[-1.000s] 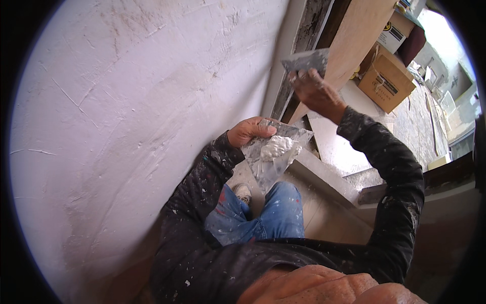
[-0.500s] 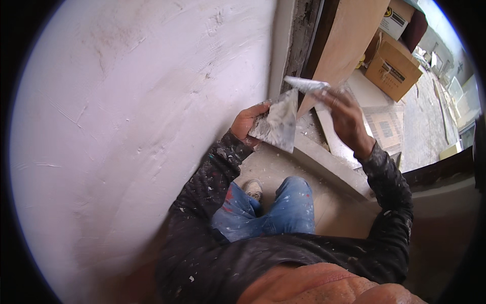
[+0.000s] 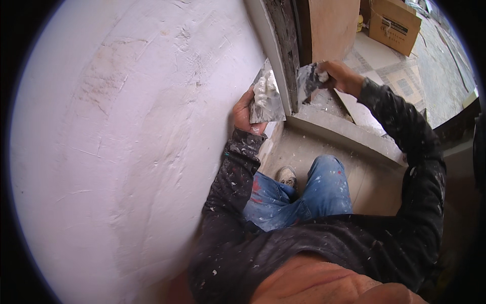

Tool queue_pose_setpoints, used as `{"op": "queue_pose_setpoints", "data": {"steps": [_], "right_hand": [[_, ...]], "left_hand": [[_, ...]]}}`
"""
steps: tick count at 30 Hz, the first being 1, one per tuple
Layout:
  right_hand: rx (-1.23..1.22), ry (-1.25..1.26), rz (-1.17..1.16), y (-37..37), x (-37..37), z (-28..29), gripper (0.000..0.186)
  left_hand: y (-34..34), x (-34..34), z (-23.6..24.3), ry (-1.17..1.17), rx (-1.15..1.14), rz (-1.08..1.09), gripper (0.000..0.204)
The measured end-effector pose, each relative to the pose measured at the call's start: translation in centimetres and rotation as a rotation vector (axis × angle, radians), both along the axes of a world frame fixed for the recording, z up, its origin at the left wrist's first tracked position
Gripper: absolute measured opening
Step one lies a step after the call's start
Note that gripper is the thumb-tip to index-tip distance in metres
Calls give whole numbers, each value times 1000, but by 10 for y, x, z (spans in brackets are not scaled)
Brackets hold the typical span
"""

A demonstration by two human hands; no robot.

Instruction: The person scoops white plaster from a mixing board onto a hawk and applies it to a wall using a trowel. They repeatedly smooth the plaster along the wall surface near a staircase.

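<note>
My left hand grips a flat metal putty plate close to the white wall. A lump of white putty lies on the plate's face. My right hand is closed on a wide putty knife, its blade streaked grey and white. That blade is beside the dark, worn door frame; whether it touches the frame I cannot tell. My fingers hide the knife's handle.
A raised sill crosses the doorway at my front right. Beyond it stand a brown door panel and a cardboard box on a patterned tile floor. The wall to my left has scratches and brownish patches.
The putty knife has moved off from above the plate to the door frame, and its blade now points downward. My view has shifted, so the wall and doorway appear moved.
</note>
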State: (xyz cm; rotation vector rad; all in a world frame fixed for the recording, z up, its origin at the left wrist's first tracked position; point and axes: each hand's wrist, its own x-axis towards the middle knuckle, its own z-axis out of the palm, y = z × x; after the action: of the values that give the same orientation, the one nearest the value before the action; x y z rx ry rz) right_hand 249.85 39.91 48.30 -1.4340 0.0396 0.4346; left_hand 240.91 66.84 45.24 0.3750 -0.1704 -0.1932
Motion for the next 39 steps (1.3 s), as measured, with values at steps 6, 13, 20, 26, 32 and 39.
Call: {"op": "queue_pose_setpoints", "data": {"steps": [6,13,20,26,32,39], "right_hand": [[39,18,55,36,22,23,20],[0,-157,48,54,37,72,18],[-34,-308,71,51,33,134,24],[99,-258,83,53,40,163,18],[198,-218,49,51,40,194,14],[288,-385,103,50,30,261,14]], "left_hand": [[4,-6,7,-125,-55,-72,36],[3,-9,10,-172,-42,-105,36],[-14,-22,33,-118,27,53,36],[-8,-23,36,93,161,134,46],[4,-24,17,-40,172,43,44],[17,-14,-4,-72,278,-61,43]]}}
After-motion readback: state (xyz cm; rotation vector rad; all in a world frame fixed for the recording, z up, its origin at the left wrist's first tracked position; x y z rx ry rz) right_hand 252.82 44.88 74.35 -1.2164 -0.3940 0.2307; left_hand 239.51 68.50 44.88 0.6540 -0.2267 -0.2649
